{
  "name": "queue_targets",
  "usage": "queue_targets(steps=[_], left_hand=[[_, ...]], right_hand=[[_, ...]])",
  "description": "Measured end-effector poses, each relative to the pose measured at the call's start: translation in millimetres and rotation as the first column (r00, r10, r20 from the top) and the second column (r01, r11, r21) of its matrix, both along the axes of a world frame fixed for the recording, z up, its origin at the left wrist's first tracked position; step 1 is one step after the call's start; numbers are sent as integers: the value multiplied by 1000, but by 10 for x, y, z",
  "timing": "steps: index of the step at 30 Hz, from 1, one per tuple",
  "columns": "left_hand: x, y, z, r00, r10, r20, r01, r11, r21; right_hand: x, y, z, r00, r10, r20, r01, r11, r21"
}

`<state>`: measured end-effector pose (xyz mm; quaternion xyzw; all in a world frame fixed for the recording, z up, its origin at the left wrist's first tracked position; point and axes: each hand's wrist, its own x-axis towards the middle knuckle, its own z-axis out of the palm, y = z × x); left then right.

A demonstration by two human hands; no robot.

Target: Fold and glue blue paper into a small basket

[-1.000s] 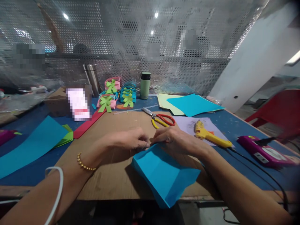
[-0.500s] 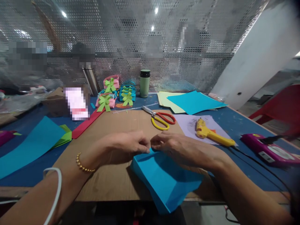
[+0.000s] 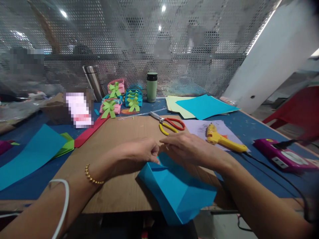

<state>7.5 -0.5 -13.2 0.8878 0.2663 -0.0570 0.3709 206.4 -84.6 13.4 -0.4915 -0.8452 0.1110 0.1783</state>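
A creased blue paper [image 3: 184,189], folded up into a shallow box-like form, lies on the cardboard and hangs over the front table edge. My left hand [image 3: 144,150] is closed, with thumb and fingers pinching the paper's far left corner. Above the far side hovers my right hand [image 3: 185,147], its fingers stretched out and leaning left towards my left hand. Whether its hidden fingertips touch the paper I cannot tell. Just beyond the hands lie scissors [image 3: 164,120] with one red and one yellow handle.
A yellow glue gun [image 3: 224,141] rests on lilac paper [image 3: 196,127], its cord running right past a purple power strip [image 3: 281,154]. At the back stand small paper baskets [image 3: 112,104] and a green tumbler [image 3: 152,88]. Blue sheets [image 3: 206,105] lie back right; another blue sheet [image 3: 35,152] lies left.
My right hand has lifted a little off the paper's far edge and its fingers have straightened. The paper's far flap shows more now. My left hand keeps its pinch.
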Motion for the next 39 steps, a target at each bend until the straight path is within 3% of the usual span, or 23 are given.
queue_targets(steps=[5, 11, 21, 25, 30, 39], left_hand=[[-21, 16, -52, 999, -7, 37, 7, 1000, 8], [-25, 20, -84, 1000, 20, 16, -20, 999, 27], [-26, -14, -75, 997, 67, -25, -65, 992, 105], [-32, -74, -19, 992, 122, -22, -118, 985, 126], [-22, -109, 21, 995, 96, -23, -93, 990, 104], [-35, -93, -32, 994, 111, 21, -113, 988, 104]], right_hand=[[-66, 112, -81, 993, -27, 114, 33, 998, -48], [-81, 148, -171, 998, -27, 50, 37, 978, -207], [-95, 158, -158, 999, -31, -28, 21, 949, -313], [-108, 113, -128, 998, 5, -60, -22, 958, -285], [-65, 115, -135, 999, -4, 33, 12, 970, -243], [-48, 184, -180, 998, 1, -68, -24, 941, -337]])
